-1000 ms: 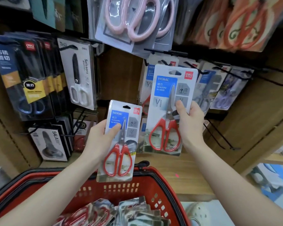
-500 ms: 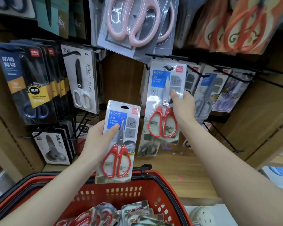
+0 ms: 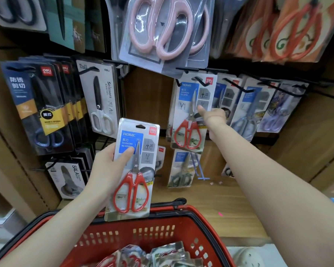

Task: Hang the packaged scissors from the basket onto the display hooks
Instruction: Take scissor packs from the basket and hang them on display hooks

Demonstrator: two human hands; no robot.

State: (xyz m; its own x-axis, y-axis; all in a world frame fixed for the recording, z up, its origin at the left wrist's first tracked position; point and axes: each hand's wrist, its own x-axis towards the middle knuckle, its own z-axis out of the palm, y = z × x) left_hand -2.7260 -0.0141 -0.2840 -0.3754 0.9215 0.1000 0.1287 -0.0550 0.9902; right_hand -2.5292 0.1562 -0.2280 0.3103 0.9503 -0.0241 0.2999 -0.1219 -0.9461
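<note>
My left hand (image 3: 106, 166) grips a blister pack of small red-handled scissors (image 3: 133, 170) upright above the red basket (image 3: 181, 230). My right hand (image 3: 213, 117) pinches the right edge of a larger pack of red-handled scissors (image 3: 191, 112), thumb on its front. That pack's top hole sits on a black display hook (image 3: 200, 81), in front of matching packs. More packaged scissors (image 3: 152, 255) lie piled in the basket.
Black and white scissor packs (image 3: 102, 97) hang at the left, pink-handled ones (image 3: 162, 29) above, blue-handled ones (image 3: 247, 110) to the right. Lower hooks carry further packs (image 3: 181, 168). A wooden shelf (image 3: 210, 197) runs behind the basket.
My right hand carried the larger pack up and back until its hole went onto the hook. My left hand kept the small pack almost still.
</note>
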